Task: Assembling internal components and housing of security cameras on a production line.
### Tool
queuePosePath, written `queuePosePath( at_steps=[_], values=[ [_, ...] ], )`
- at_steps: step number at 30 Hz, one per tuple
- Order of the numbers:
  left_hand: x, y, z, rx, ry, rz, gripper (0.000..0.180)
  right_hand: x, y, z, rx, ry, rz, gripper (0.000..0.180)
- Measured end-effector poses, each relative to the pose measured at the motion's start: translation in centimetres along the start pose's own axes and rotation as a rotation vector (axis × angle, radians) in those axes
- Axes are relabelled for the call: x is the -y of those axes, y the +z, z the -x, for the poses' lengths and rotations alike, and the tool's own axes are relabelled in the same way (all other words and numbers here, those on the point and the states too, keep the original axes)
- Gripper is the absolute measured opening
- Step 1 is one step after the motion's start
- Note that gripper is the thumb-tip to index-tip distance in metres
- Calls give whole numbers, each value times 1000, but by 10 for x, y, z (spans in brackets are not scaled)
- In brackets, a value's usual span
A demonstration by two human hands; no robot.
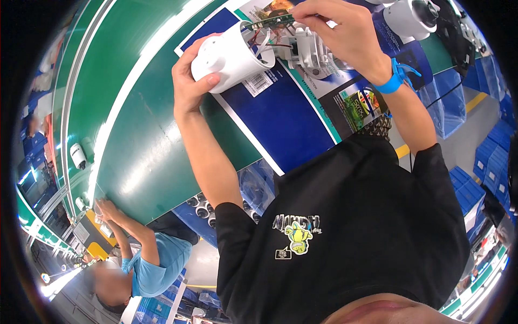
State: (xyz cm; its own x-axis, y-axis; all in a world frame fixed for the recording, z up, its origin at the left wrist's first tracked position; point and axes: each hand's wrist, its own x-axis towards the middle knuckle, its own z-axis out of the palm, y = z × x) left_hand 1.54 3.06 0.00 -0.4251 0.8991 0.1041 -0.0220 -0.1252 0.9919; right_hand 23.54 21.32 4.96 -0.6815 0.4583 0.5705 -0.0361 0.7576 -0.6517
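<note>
My left hand (pixel 189 75) grips a white cylindrical camera housing (pixel 229 56) by its closed end, with the open end turned to the right. Thin red and white wires run out of that opening to a white plastic inner assembly (pixel 307 49). My right hand (pixel 340 29), which wears a blue wrist strap (pixel 393 80), pinches a narrow green circuit board (pixel 270 21) just above the housing's mouth. Both hands hover over a blue mat (pixel 280 119) lying on the green bench (pixel 145 140).
Another white camera body (pixel 410 16) sits at the far end of the mat. A small white camera (pixel 78 155) rests on the line at the left. A co-worker in a light blue shirt (pixel 154 262) reaches onto the bench lower left. Blue bins (pixel 485 167) stack at the right.
</note>
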Motion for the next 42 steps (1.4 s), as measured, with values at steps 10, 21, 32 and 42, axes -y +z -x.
queuePosePath(
  at_steps=[10, 21, 32, 42],
  values=[
    [-9, -5, 12, 73, -3, -28, 74, 14, 1, -9, 134, 67, -141, 12],
    [-7, -8, 16, 104, -18, 11, 78, 8, -5, -17, 289, 148, -291, 14],
    [-19, -1, 15, 151, -4, -65, 79, 11, 3, -8, 221, -30, -253, 11],
    [-11, 5, 17, 10, -47, -162, 77, 2, 8, -9, 255, 72, -213, 12]
  ],
)
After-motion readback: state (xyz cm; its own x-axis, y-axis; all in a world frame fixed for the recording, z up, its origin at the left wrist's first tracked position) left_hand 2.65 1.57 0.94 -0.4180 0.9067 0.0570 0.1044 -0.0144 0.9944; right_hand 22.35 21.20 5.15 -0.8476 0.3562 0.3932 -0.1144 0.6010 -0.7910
